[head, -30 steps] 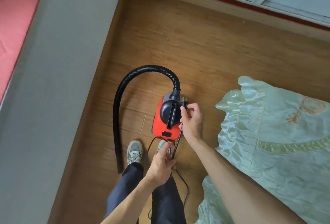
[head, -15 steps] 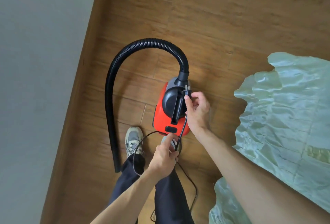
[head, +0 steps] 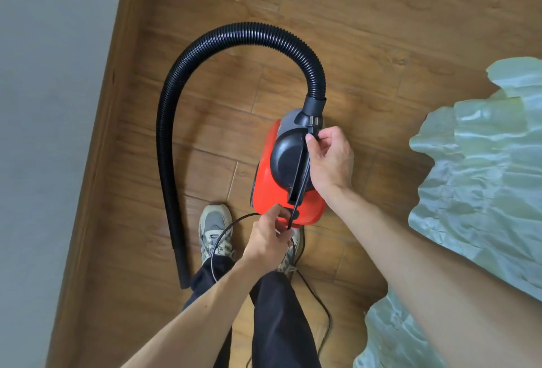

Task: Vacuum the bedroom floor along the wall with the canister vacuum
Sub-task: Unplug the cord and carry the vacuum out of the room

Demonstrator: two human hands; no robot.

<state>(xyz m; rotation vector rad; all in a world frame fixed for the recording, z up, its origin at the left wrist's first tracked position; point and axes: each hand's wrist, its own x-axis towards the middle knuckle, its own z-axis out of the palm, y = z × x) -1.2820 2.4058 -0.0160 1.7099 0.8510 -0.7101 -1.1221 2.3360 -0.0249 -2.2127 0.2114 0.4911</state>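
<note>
Right hand (head: 330, 159) pinches the black cord's (head: 300, 183) upper end at the handle; left hand (head: 269, 238) pinches it lower, now drawn straighter.
Red canister vacuum (head: 269, 188) sits mid-floor, right of the wall (head: 44, 133); hose (head: 205, 51) idle; likely unwinding, vacuuming not begun.

Since a second ago the view has tipped downward: the pink mat and the far wall panels have left the picture. The right hand (head: 330, 159) has slid from the side of the canister vacuum (head: 289, 168) up to the top end of its handle, pinching the black cord (head: 302, 180) there, which now runs taut down to the left hand (head: 269, 240).
</note>
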